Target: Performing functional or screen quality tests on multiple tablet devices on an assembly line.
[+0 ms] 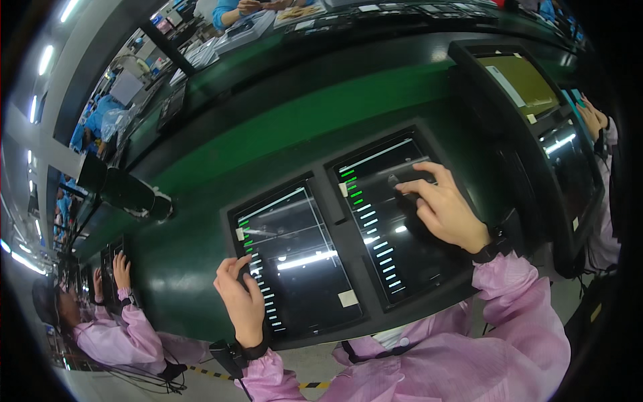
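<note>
A black tray lies before me with two recesses, each holding a flat, glossy display panel. Along the left edge of both the left panel and the right panel runs a row of short green and white marks. My left hand is at the left panel's left edge, fingers loosely bent and apart; whether the fingertips touch it, I cannot tell. Over the right panel is my right hand, fingers spread and nothing seen in them. Pale tabs, such as a tab on the left panel's lower right corner, stick to the panels.
At the right stands another black tray with a yellowish panel, and a co-worker's hand beside it. A dark cylinder lies leftward on the green table. Another person works at far left. Printed stacks line the far shelf.
</note>
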A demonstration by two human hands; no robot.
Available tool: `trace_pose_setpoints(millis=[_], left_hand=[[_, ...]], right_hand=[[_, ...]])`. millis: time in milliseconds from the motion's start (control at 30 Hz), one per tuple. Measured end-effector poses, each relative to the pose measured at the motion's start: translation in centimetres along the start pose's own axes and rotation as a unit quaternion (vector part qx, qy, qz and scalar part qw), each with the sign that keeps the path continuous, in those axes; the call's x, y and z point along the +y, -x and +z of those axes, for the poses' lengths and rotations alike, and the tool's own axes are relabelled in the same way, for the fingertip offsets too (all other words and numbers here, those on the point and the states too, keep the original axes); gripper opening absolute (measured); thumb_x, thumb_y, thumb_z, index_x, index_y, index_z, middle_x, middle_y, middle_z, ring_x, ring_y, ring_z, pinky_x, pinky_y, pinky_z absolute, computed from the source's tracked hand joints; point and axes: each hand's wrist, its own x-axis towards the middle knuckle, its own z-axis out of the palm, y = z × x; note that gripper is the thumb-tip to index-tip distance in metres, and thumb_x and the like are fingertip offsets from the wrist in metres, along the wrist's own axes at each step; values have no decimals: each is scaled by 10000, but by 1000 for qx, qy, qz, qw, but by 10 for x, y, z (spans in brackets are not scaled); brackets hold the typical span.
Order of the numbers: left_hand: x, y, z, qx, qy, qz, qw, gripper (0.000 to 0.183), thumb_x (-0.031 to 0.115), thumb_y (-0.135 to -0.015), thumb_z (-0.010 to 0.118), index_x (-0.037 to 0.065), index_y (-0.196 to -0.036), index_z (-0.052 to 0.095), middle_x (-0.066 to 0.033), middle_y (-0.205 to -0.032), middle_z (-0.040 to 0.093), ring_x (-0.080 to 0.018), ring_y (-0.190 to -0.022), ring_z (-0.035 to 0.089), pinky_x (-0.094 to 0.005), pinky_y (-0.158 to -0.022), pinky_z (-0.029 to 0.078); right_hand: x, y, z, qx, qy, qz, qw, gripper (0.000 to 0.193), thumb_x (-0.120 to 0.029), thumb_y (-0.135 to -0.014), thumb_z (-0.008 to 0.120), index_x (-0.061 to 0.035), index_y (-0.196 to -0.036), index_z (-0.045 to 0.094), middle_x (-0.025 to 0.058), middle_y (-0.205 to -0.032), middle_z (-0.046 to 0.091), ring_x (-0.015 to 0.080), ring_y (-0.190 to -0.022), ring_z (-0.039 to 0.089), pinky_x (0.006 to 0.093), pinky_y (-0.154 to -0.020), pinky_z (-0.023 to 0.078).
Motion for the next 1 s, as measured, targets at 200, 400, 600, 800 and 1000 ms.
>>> trace_pose_setpoints(millis=[200,400,600,800,1000], left_hand=[[-2,-7,3,-52,-34,39,997,473,-65,-761,492,-22,-1220,391,-103,-1154,599,-293,-1118,456,-394,-976,283],[1,-20,-10,45,39,34,998,490,-79,-756,468,-8,-1232,371,-154,-1182,580,-291,-1131,481,-398,-987,291],[-9,-54,5,-14,108,20,994,429,-101,-754,438,-28,-1174,385,-182,-1132,585,-285,-933,548,-403,-881,391],[-17,-56,17,-2,22,36,999,473,-101,-728,461,-2,-1190,434,-126,-1155,549,-281,-1015,513,-385,-908,336],[-24,-62,23,0,21,53,998,430,-108,-716,459,3,-1128,510,-151,-1121,505,-308,-1013,503,-392,-891,346]], right_hand=[[5,-4,3,-61,53,-60,995,294,-16,-773,529,-55,-1055,602,133,-867,632,360,-1183,425,433,-990,351],[-6,-18,-12,-26,2,-14,1000,296,-50,-798,527,-37,-1090,575,182,-1149,521,351,-1155,449,430,-957,391],[12,-52,7,-143,-34,-95,985,413,6,-781,485,-45,-1190,505,211,-1259,435,376,-1225,398,443,-1006,366],[1,-70,37,-152,20,-126,980,329,-43,-797,509,24,-1118,501,180,-1193,523,362,-1253,363,482,-1032,308],[2,-79,48,-161,58,-156,973,315,-68,-812,516,20,-1115,507,152,-1166,562,351,-1273,350,501,-1048,263]])
